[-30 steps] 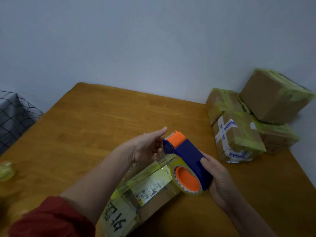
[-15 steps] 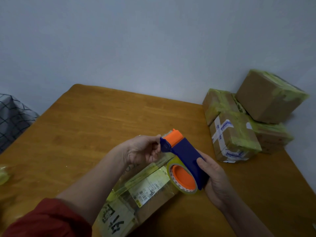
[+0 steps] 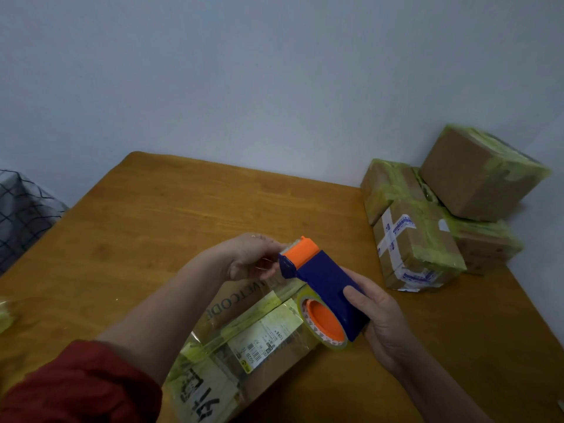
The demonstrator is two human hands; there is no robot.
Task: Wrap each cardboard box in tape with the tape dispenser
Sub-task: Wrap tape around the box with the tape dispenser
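Note:
A blue and orange tape dispenser (image 3: 323, 285) with a yellowish roll of tape (image 3: 320, 323) is held over a long cardboard box (image 3: 244, 346) lying on the wooden table (image 3: 152, 227). My right hand (image 3: 378, 322) grips the dispenser's blue body from the right. My left hand (image 3: 253, 257) is at the orange cutter end, fingers curled and pinching the clear tape end there. The box carries printed labels and strips of yellow-green tape; my left forearm in a red sleeve hides part of it.
Several taped cardboard boxes (image 3: 418, 242) are piled at the table's right back corner against the wall. A checked cloth (image 3: 21, 209) lies off the left edge. A crumpled bit of tape (image 3: 6, 315) sits at the far left.
My left hand's fingers have curled in from extended to pinch at the dispenser's cutter end. The dispenser has stayed almost in place over the box.

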